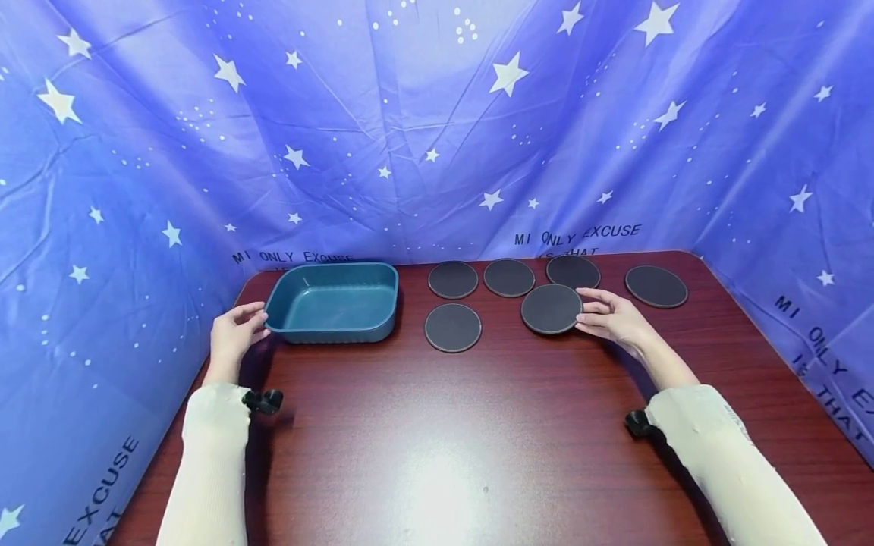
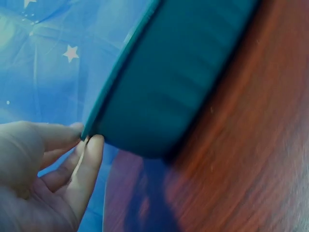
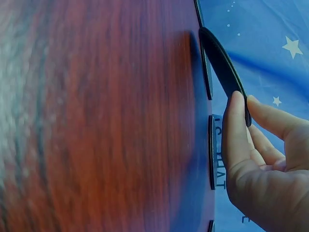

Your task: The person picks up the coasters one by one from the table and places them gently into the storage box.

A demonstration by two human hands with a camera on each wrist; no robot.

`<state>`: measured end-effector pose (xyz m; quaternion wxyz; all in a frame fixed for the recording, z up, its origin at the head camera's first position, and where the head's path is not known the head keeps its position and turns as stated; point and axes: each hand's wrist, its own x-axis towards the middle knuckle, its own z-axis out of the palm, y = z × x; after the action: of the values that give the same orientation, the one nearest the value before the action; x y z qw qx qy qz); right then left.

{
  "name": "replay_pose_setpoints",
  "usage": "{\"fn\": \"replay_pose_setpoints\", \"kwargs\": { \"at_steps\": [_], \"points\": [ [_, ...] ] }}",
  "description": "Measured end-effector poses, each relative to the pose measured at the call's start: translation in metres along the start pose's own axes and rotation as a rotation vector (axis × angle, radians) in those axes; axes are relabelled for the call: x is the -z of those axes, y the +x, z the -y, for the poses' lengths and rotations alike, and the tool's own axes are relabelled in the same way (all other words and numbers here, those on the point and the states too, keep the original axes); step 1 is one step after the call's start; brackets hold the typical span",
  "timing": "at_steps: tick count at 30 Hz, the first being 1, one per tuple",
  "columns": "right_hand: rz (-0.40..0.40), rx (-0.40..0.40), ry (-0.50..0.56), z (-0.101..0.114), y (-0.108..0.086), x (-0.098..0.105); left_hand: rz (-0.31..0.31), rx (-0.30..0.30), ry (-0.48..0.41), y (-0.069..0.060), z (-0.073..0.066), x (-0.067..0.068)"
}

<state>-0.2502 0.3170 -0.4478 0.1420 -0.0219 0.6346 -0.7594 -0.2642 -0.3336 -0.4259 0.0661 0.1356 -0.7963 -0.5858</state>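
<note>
My left hand [image 1: 235, 334] pinches the left rim of a teal rectangular plastic basin [image 1: 331, 334]; in the left wrist view the thumb and fingers [image 2: 94, 154] meet at the corner of that rim. Nothing lies inside the basin. With its thumb and fingertips, my right hand [image 1: 617, 322] holds a round black coaster [image 1: 551, 309] by the edge. Seen from the right wrist, this coaster [image 3: 227, 67] is tilted and raised off the table. Behind it another black coaster [image 1: 573, 268] lies flat, partly covered in the head view.
More black coasters lie flat on the reddish wooden table [image 1: 382, 425]: one coaster [image 1: 454, 280] and a second coaster [image 1: 508, 277] at the back, one nearer coaster [image 1: 453, 327], and one coaster [image 1: 656, 286] far right. A blue star-printed curtain [image 1: 410, 136] hangs around the table edges.
</note>
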Motion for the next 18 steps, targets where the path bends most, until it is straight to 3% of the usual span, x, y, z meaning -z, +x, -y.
{"fn": "replay_pose_setpoints", "kwargs": {
  "at_steps": [5, 10, 18],
  "points": [
    [-0.006, -0.005, 0.027, 0.0, 0.001, -0.003, 0.047, 0.119, -0.154, 0.0, -0.003, 0.0],
    [-0.002, 0.01, 0.06, -0.001, 0.003, -0.008, 0.067, 0.14, -0.165, -0.001, -0.007, -0.001],
    [0.002, 0.005, 0.052, 0.0, 0.01, -0.02, 0.088, 0.147, -0.096, 0.0, -0.009, -0.002]
  ]
}}
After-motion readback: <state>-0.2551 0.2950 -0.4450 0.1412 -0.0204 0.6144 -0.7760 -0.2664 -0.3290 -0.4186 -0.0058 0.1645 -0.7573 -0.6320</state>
